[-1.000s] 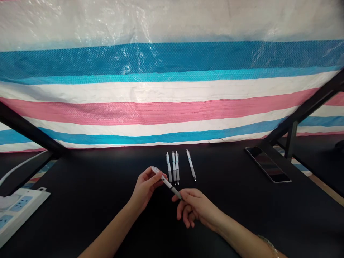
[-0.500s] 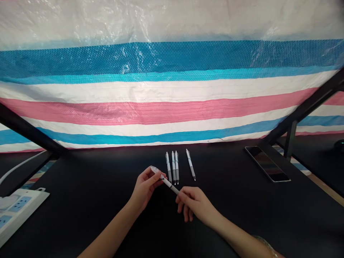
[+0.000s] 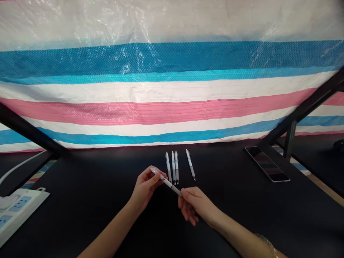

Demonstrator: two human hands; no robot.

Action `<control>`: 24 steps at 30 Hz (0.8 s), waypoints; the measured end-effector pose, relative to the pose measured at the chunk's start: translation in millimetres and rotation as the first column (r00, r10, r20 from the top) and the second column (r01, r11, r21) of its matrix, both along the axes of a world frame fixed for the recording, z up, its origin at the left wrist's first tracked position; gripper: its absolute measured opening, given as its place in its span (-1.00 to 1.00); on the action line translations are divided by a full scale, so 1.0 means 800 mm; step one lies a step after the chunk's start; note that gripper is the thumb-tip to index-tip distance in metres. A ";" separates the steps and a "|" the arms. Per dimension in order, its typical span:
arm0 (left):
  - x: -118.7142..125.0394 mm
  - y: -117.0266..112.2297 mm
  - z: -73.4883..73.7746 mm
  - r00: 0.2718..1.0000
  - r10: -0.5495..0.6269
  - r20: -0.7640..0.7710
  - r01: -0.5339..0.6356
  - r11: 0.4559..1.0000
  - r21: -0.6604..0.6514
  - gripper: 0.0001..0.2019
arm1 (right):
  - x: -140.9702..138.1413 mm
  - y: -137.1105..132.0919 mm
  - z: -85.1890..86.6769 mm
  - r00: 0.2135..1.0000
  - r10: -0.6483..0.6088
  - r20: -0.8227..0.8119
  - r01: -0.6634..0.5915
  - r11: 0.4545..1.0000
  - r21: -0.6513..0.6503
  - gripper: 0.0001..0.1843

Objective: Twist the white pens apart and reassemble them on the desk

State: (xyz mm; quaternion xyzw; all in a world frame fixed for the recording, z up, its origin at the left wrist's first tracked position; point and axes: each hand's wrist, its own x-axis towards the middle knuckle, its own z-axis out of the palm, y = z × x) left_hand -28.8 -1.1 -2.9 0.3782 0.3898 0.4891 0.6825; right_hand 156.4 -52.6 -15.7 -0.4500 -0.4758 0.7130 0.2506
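A white and grey pen point(image 3: 169, 183) is held slantwise above the black table, between both hands. My left hand point(image 3: 145, 187) pinches its upper, clear-clip end. My right hand point(image 3: 195, 204) grips the grey lower end between thumb and forefinger, with the other fingers curled below; the tip is hidden there. Just beyond the hands lie several similar pens: one pen point(image 3: 168, 166) at the left, a touching pair of pens point(image 3: 175, 166) beside it, and a separate pen point(image 3: 190, 164) farther right.
On the black table point(image 3: 94, 186), a smartphone point(image 3: 267, 164) lies at the right and a white power strip point(image 3: 23, 211) at the left. Black metal bars point(image 3: 290, 123) rise at both sides. A striped plastic sheet point(image 3: 172, 89) hangs behind.
My right hand has shifted slightly right and down along the pen's grey end, and its lower fingers have moved. My left hand and the pens on the table look unchanged.
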 end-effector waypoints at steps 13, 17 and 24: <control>0.002 -0.004 0.000 1.000 0.011 0.012 -0.012 0.999 0.030 -0.91 | 0.005 0.003 -0.002 0.994 -0.062 -0.086 0.056 0.996 -0.073 -0.46; 0.003 -0.005 0.002 0.999 -0.023 0.036 0.020 0.998 0.066 -0.92 | 0.013 0.011 -0.007 0.916 -0.027 -0.400 -0.142 0.912 -0.386 -0.54; 0.003 -0.003 0.000 0.999 0.006 0.038 -0.007 1.000 0.030 -0.89 | 0.009 0.007 -0.009 0.921 -0.053 -0.385 -0.071 0.951 -0.301 -0.48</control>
